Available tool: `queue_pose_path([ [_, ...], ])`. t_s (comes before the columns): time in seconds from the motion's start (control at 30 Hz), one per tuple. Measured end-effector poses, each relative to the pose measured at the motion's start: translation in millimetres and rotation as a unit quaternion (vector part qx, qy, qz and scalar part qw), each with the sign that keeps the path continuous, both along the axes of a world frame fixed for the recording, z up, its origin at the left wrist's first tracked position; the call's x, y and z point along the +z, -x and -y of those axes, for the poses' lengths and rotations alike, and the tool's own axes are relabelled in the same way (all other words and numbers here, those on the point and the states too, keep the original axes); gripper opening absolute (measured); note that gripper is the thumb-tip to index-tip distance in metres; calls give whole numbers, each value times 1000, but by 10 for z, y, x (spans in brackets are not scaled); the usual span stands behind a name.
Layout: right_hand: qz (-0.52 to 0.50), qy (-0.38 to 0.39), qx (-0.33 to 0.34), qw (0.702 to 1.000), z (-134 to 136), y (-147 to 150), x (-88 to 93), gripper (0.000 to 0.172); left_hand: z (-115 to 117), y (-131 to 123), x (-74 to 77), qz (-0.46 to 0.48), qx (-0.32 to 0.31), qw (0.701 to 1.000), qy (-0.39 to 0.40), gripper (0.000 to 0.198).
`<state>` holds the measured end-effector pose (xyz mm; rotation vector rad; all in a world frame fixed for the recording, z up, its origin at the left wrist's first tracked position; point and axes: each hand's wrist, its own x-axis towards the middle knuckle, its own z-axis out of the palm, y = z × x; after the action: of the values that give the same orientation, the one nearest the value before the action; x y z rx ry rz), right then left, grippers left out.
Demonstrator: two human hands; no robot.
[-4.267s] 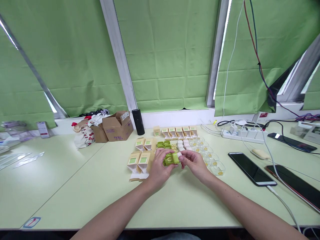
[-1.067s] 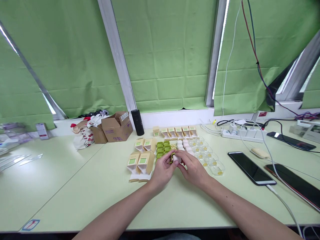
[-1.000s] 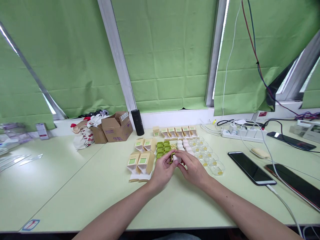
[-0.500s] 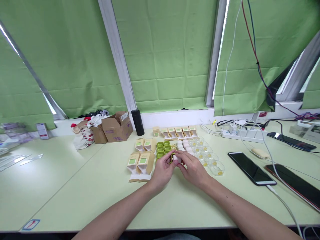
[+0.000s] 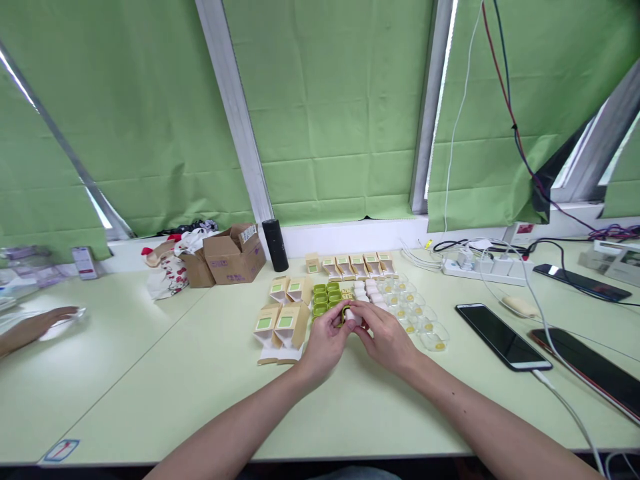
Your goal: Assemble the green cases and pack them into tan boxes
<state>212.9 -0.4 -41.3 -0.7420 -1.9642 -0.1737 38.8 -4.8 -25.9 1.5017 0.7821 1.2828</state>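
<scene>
My left hand (image 5: 325, 335) and my right hand (image 5: 384, 331) meet above the middle of the table, fingers closed. The left one grips a small green square container (image 5: 345, 311), mostly covered by its fingers. A small white block (image 5: 353, 316) sits at the container's mouth, pinched between the hands; whether it is inside or against the rim I cannot tell. Just beyond are rows of green square containers (image 5: 320, 299), small pale yellow pieces (image 5: 347, 293), and white and pinkish blocks (image 5: 371, 289). Clear plastic shells (image 5: 419, 311) with yellow spots lie right of my right hand.
Open cardboard packets (image 5: 285, 325) with green labels stand left, more packets (image 5: 358, 267) behind. Farther off are a brown carton (image 5: 235, 257) and black bottle (image 5: 275, 245). Phones (image 5: 503, 337), cables and a power strip (image 5: 487, 269) occupy the right. Another person's hand (image 5: 53, 320) touches clear plastic.
Another person's hand and forearm have come in from the left edge onto the clear plastic. My own hands stay in nearly the same place, still holding the green container and white block.
</scene>
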Motion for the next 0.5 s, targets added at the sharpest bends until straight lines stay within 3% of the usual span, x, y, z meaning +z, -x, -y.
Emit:
queue_pose_path([
  [0.27, -6, 10, 5, 1000, -6, 1, -7, 38, -25, 2, -22, 0, -1, 1000, 1, 64],
  [0.5, -17, 67, 36, 997, 15, -26, 13, 46, -12, 5, 10, 29, -14, 999, 29, 67],
])
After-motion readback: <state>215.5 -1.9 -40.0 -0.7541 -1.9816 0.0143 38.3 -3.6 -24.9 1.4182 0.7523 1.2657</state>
